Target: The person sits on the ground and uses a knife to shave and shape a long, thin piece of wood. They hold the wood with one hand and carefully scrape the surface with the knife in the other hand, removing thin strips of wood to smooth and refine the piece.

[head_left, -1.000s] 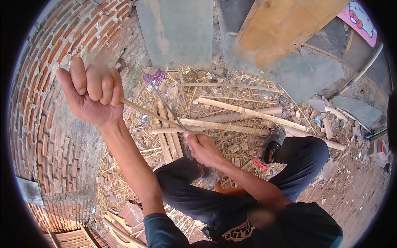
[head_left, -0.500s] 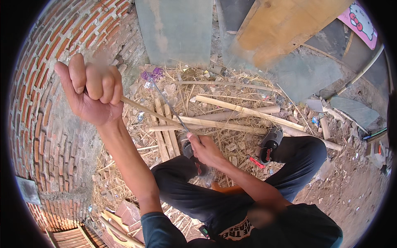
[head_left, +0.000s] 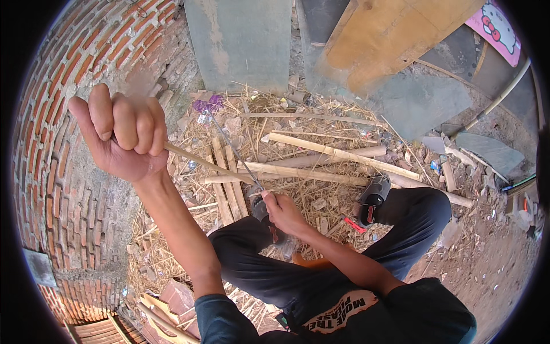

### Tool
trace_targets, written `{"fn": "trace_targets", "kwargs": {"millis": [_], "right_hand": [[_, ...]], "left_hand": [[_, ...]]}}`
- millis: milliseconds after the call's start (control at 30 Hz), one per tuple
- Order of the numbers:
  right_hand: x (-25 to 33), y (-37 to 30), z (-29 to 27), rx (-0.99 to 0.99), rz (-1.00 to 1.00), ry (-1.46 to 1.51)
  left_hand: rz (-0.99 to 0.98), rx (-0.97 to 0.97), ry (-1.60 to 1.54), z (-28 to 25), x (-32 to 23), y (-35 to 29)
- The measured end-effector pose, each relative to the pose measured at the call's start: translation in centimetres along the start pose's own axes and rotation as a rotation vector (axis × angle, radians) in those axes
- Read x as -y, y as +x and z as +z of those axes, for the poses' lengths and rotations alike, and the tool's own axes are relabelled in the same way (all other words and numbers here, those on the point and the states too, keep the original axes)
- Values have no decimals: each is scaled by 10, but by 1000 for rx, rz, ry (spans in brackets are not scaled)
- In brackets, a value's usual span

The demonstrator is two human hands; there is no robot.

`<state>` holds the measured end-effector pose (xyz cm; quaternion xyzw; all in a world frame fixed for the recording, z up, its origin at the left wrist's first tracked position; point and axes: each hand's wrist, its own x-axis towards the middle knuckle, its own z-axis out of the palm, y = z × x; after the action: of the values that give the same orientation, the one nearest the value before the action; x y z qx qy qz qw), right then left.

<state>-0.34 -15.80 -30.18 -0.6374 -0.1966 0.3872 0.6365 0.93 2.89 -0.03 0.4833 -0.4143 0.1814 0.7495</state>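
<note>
My left hand (head_left: 123, 129), raised at the left before the brick wall, is closed in a fist around one end of a thin bamboo strip (head_left: 197, 158). The strip slopes down to the right toward my right hand (head_left: 283, 213). That hand is closed on a knife with a long, narrow grey blade (head_left: 229, 138); its handle is hidden in the fingers. The blade points up and away to the left. Near the right hand, strip and blade cross and seem to touch.
Split bamboo pieces (head_left: 309, 173) lie across straw and rubble between my feet and the boards. Short slats (head_left: 224, 186) lie beside my left shoe. A red-handled tool (head_left: 354, 224) is by my right shoe. The brick wall (head_left: 63, 189) rises at left; grey boards (head_left: 243, 46) lean at the back.
My left hand has come down slightly with its end of the bamboo strip. My right hand and the knife have also dropped a little toward me. Both grips stay closed.
</note>
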Motion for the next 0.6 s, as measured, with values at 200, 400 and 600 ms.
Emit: {"fn": "trace_targets", "kwargs": {"millis": [200, 400, 600], "right_hand": [[18, 6, -8, 60, 162, -17], [22, 2, -4, 55, 187, 33], [36, 4, -27, 275, 494, 577]], "left_hand": [[3, -22, 10, -5, -2, 0], [-3, 29, -15, -11, -5, 1], [-35, 82, 5, -11, -6, 3]]}}
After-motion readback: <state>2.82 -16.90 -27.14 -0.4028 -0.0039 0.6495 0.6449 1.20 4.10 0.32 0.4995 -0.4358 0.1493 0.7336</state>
